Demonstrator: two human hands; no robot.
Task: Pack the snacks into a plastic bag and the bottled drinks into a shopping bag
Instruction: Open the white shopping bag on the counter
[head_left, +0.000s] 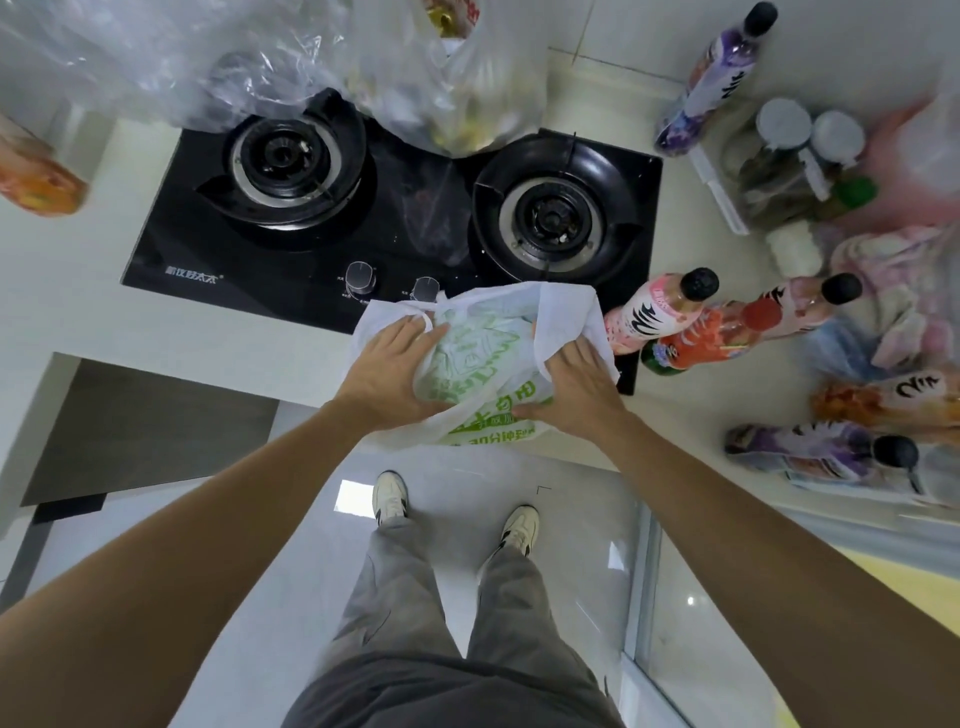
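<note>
Head cam looks straight down at a white counter (78, 291) that fills the upper half of the frame, with a black 2-burner gas stove (322, 244) set in the middle of it. A clear plastic bag (218, 57) with snacks inside slumps across the top, partly over the stove's far edge. Lower middle, at the counter's front edge, a white shopping bag (483, 353) with green print is being held at its mouth: left hand (384, 374) grips the left side, right hand (576, 384) clutches the right side, fingers curled into the material on both. Bottled drinks sit to the right: a pink bottle (660, 312) and a red bottle (727, 332) just beside the bag, a purple bottle (717, 78) at upper right, another purple one (810, 447) lying lower right, pretty blurry.
</note>
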